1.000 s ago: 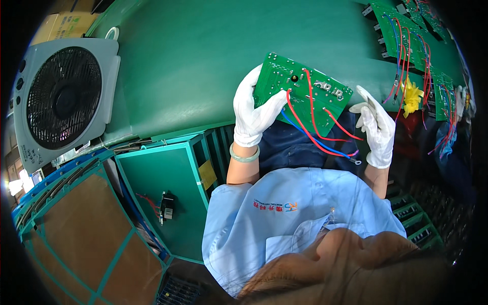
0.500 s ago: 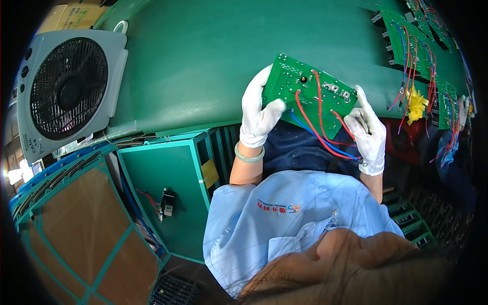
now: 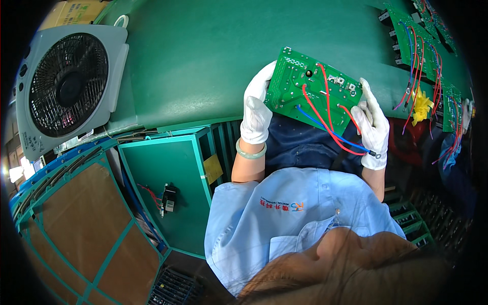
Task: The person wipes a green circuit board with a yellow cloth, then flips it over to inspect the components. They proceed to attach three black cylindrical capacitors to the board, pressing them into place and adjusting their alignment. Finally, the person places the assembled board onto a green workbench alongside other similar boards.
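Observation:
Between my two white-gloved hands I hold a green circuit board (image 3: 295, 91), tilted, above the near edge of the green-topped bench. My left hand (image 3: 257, 104) grips its left edge, with the fingers behind it and the thumb drawn in beside the near left corner. On the right edge, my right hand (image 3: 373, 119) holds the board between thumb and fingers. Red wires (image 3: 325, 117) and a blue wire rise from the board's face. They run together to a ring terminal (image 3: 377, 155) lying against the right glove near the wrist.
A grey box fan (image 3: 68, 86) stands at the bench's left end. More wired boards (image 3: 406, 46) lie at the far right, by a yellow ribbon-like bundle (image 3: 422, 105) and another person's gloved hand (image 3: 466, 109). Left of me, a green cabinet (image 3: 152, 193) carries a small black component (image 3: 168, 200).
The board has shifted slightly right and away from me with both hands. My left thumb has moved off the board's face towards its edge.

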Tool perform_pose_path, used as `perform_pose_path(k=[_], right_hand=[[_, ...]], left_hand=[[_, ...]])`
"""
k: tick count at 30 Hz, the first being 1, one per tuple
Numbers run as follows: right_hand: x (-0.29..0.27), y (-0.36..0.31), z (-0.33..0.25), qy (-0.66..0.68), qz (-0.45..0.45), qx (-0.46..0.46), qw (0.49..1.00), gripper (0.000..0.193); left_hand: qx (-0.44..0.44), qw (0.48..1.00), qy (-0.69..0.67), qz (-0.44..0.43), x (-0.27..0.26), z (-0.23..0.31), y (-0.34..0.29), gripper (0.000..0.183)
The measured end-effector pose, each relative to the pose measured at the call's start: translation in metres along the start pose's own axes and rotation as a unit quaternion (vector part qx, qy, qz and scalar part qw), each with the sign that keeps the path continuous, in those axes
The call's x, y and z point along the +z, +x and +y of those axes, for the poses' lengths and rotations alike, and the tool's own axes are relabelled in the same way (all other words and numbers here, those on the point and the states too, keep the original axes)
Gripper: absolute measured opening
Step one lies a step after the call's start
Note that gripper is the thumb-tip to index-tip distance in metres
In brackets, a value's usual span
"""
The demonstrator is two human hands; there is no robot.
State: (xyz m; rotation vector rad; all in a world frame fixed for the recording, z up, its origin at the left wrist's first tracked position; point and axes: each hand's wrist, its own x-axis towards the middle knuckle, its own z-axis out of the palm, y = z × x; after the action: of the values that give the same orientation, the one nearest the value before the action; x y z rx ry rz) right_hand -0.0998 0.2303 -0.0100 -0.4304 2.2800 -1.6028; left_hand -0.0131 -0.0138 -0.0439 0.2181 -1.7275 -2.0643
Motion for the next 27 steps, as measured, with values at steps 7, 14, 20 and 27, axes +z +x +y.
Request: perform_pose_path(k=[7, 14, 20, 27], right_hand=[[-0.001, 0.003, 0.009, 0.024, -0.004, 0.012, 1.000, 0.054], [0.001, 0.005, 0.006, 0.063, -0.020, 0.010, 0.998, 0.054], [-0.002, 0.005, 0.007, 0.049, -0.024, -0.001, 0.999, 0.054], [-0.001, 0.011, 0.008, 0.070, -0.029, -0.024, 0.997, 0.054]], left_hand=[[-0.007, 1.000, 0.004, -0.002, 0.002, 0.004, 0.003, 0.113], [-0.031, 0.999, 0.029, 0.013, 0.003, 0.008, 0.001, 0.119], [-0.017, 0.999, 0.029, -0.003, 0.003, 0.009, 0.005, 0.117], [-0.057, 0.998, 0.027, 0.029, 0.004, 0.013, 0.002, 0.049]])
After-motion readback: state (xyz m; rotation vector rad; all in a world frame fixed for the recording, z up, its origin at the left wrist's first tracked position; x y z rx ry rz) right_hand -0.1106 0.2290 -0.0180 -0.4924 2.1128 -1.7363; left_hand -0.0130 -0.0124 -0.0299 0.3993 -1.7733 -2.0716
